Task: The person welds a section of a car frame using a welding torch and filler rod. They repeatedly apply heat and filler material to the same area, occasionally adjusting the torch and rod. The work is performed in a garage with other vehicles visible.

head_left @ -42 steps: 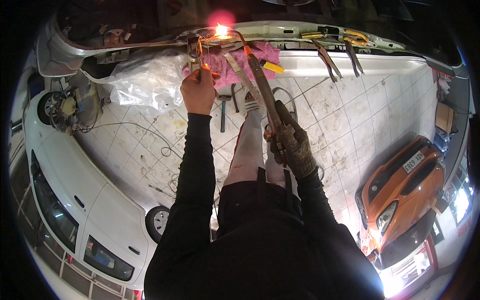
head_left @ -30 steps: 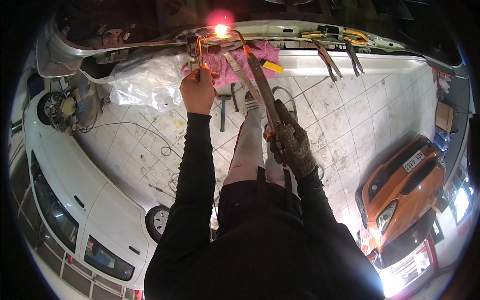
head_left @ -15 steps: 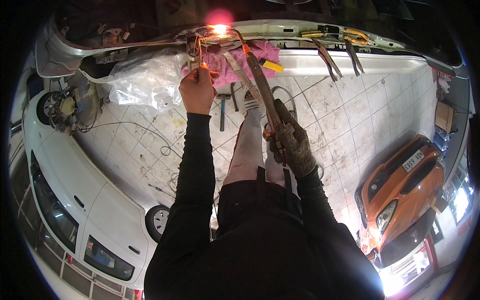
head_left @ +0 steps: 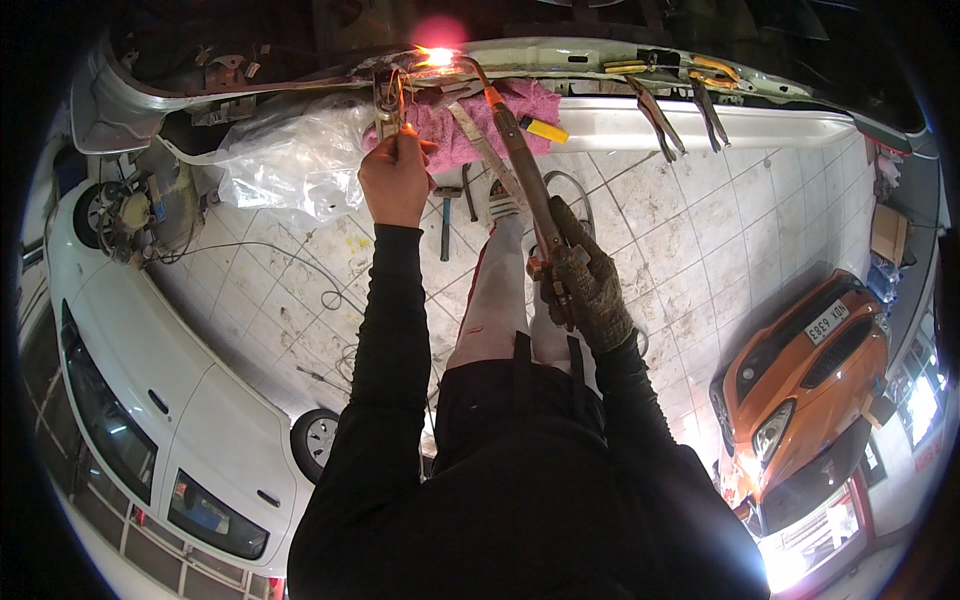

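Observation:
My gloved right hand is closed around the handle of a long gas torch. Its bent tip reaches up to the green car body edge, where a bright flame glows pink and white. My bare left hand pinches a thin filler rod, lit orange, which runs up toward the glow. Glare hides where its far end meets the metal. Locking pliers hang on the body edge just beyond my left fingers. Beneath the torch neck lies a pink cloth.
More locking pliers are clamped at the right. Clear plastic sheeting hangs at the left. A flat metal strip, yellow-handled tool and hammer are nearby. A white car and orange car part flank me.
Both hands, the torch and the rod keep almost the same places. The bright glow at the torch tip has changed shape slightly.

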`<state>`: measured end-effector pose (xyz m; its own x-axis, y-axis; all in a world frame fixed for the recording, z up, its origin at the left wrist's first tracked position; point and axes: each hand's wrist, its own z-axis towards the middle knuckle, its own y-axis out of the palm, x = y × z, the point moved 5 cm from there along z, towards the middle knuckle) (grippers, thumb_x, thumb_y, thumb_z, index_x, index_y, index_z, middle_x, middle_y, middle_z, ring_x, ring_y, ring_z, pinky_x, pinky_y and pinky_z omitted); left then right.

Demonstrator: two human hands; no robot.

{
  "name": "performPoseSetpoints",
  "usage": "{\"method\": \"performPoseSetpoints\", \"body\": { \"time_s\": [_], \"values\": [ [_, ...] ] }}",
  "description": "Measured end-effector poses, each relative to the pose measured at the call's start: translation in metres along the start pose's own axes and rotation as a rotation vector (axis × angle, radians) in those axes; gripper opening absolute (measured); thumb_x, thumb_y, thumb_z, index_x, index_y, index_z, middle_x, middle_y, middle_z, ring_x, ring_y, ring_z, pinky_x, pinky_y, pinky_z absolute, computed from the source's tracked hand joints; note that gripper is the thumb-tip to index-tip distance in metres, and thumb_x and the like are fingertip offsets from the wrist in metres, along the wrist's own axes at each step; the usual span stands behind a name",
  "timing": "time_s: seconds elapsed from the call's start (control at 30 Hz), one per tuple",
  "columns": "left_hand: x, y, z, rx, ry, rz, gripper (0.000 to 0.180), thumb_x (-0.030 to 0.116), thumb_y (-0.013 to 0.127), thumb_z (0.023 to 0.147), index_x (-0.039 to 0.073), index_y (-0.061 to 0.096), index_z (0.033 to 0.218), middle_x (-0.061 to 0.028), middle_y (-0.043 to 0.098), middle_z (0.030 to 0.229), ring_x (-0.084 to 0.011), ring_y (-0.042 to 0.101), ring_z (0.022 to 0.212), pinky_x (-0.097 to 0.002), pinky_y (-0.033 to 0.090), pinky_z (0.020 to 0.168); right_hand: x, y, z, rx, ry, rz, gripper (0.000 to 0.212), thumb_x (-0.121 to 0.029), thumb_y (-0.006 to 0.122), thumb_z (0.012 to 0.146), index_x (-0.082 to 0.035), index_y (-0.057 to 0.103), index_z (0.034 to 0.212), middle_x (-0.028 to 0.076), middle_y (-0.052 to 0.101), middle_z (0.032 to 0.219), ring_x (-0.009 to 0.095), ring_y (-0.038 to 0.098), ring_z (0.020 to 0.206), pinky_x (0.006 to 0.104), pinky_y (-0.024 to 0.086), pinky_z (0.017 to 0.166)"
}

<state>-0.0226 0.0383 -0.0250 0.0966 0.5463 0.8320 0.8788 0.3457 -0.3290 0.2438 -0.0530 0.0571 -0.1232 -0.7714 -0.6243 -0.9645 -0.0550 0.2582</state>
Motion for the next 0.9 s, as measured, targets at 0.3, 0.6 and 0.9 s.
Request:
{"method": "performPoseSetpoints", "body": {
  "time_s": [0.3, 0.6, 0.9],
  "values": [
    [0.003, 0.0, -0.002, 0.014, -0.006, 0.015, 0.046, 0.03, 0.058, 0.106, -0.003, 0.076, 0.079, -0.0031, 0.062, 0.06, -0.0143, 0.061, 0.043, -0.0304, 0.044, 0.044, 0.001, 0.001, 0.002, -0.004, -0.003, 0.027, 0.062, -0.035, 0.058, 0.11, -0.014, 0.038, 0.165, 0.003, 0.067, 0.087, 0.005, 0.053, 0.058, 0.0221, 0.044, 0.046],
    [0.001, -0.001, -0.001, 0.018, -0.021, -0.018, 0.046, 0.03, 0.059, 0.106, -0.004, 0.074, 0.077, -0.0036, 0.063, 0.061, -0.0137, 0.06, 0.042, -0.0305, 0.044, 0.043, -0.003, 0.005, 0.002, 0.006, -0.005, 0.032, 0.069, -0.038, 0.062, 0.106, -0.013, 0.036, 0.165, 0.002, 0.065, 0.082, 0.005, 0.051, 0.055, 0.0225, 0.042, 0.048],
    [-0.002, -0.005, -0.011, -0.018, 0.034, -0.131, 0.043, 0.03, 0.059, 0.108, -0.003, 0.073, 0.084, -0.0033, 0.066, 0.068, -0.0127, 0.063, 0.05, -0.0291, 0.046, 0.048, -0.01, -0.007, -0.04, 0.123, -0.057, 0.217, 0.076, -0.037, 0.063, 0.104, -0.013, 0.028, 0.168, 0.003, 0.066, 0.083, 0.005, 0.052, 0.056, 0.0221, 0.042, 0.047]
  ]
}}
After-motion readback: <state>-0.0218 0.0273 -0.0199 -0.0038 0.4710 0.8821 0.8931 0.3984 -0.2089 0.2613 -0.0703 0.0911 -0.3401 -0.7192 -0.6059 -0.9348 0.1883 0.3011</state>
